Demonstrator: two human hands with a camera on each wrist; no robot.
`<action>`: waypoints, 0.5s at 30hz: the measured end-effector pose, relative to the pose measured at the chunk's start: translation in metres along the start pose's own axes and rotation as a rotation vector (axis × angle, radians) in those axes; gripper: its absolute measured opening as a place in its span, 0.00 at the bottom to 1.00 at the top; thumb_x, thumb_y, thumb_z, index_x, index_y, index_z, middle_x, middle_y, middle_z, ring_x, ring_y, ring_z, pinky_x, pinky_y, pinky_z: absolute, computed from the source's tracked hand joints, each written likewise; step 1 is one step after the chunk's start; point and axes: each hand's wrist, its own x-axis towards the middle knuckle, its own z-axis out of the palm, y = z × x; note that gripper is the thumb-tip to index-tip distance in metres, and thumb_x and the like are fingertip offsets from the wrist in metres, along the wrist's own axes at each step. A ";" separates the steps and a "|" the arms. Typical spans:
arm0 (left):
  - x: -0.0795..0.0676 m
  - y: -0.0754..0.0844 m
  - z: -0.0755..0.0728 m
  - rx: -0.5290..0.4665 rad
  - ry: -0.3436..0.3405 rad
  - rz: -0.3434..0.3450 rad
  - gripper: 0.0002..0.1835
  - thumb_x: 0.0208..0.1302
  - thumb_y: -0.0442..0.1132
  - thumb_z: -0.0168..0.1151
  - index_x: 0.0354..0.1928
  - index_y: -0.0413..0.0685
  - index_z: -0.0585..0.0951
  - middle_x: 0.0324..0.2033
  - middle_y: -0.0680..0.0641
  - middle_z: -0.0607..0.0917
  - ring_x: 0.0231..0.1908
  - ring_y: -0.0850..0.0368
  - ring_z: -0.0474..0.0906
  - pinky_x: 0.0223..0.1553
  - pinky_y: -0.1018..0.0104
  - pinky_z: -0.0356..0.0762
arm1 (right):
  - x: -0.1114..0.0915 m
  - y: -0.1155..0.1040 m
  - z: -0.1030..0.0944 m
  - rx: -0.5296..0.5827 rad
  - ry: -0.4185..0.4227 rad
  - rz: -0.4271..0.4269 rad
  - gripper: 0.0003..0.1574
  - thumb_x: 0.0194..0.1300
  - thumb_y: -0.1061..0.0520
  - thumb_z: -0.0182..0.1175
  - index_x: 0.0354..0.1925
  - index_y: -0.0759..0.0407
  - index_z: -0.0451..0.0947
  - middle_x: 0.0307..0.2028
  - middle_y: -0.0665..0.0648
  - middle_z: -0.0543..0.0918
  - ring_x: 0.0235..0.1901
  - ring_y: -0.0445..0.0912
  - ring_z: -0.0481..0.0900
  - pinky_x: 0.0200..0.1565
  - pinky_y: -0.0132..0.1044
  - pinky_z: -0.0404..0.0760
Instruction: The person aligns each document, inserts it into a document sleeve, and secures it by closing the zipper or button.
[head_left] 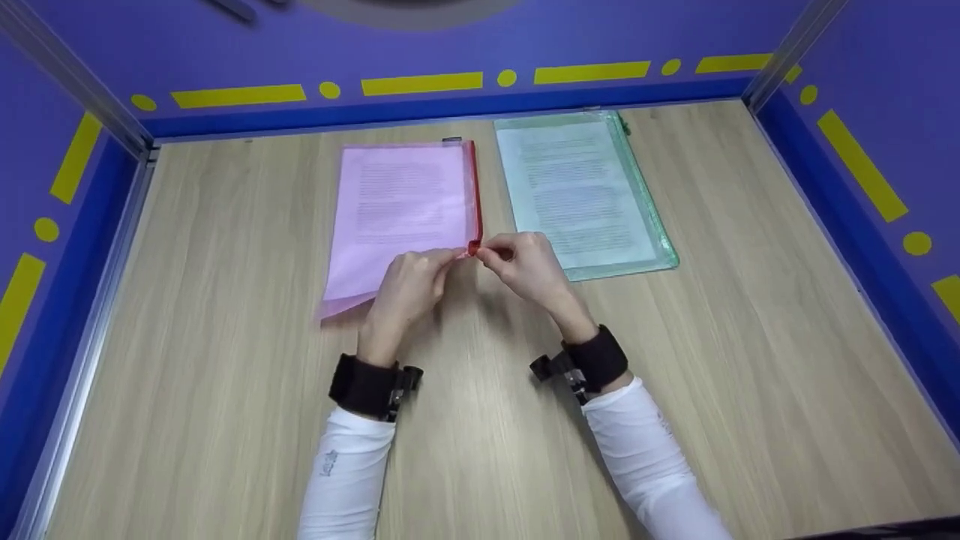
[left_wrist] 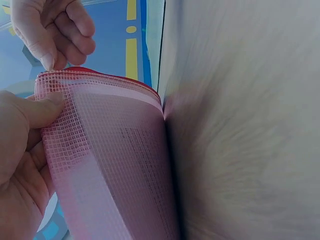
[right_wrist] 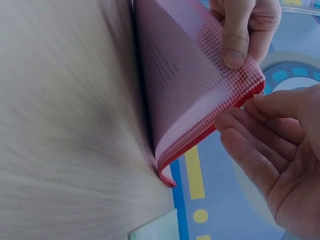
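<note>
A pink mesh zip pouch (head_left: pixel 405 202) with a printed sheet inside lies on the table, its near right corner lifted. Along its right edge runs a red zipper (head_left: pixel 478 195). My left hand (head_left: pixel 412 285) pinches the raised corner, thumb on the mesh, as the left wrist view shows. At the zipper's near end, my right hand (head_left: pixel 527 268) pinches with thumb and forefinger at the red edge (right_wrist: pixel 250 94); the zipper pull itself is hidden by the fingertips.
A green zip pouch (head_left: pixel 577 195) holding a printed sheet lies to the right of the pink one, just beyond my right hand. Blue and purple walls (head_left: pixel 420 56) with yellow marks bound the wooden table (head_left: pixel 225 390) at the back and sides.
</note>
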 end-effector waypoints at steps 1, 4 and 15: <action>0.000 0.000 0.000 0.000 0.002 0.001 0.14 0.68 0.29 0.58 0.52 0.44 0.85 0.42 0.42 0.90 0.39 0.45 0.88 0.40 0.55 0.85 | 0.000 0.000 -0.001 0.001 -0.009 0.009 0.09 0.66 0.59 0.63 0.37 0.62 0.89 0.31 0.57 0.90 0.29 0.42 0.82 0.35 0.32 0.79; -0.001 0.001 0.000 0.004 0.002 0.008 0.15 0.67 0.28 0.58 0.52 0.45 0.85 0.43 0.42 0.90 0.39 0.45 0.88 0.40 0.54 0.85 | -0.001 -0.002 -0.004 -0.005 -0.027 0.024 0.09 0.65 0.59 0.63 0.34 0.61 0.88 0.29 0.56 0.88 0.27 0.40 0.76 0.32 0.29 0.73; 0.001 0.005 -0.003 -0.039 -0.029 0.029 0.15 0.68 0.28 0.57 0.53 0.43 0.84 0.46 0.41 0.89 0.43 0.46 0.88 0.45 0.59 0.85 | 0.003 0.016 -0.009 -0.027 -0.055 0.097 0.10 0.65 0.58 0.62 0.34 0.62 0.89 0.28 0.57 0.88 0.25 0.40 0.75 0.30 0.28 0.71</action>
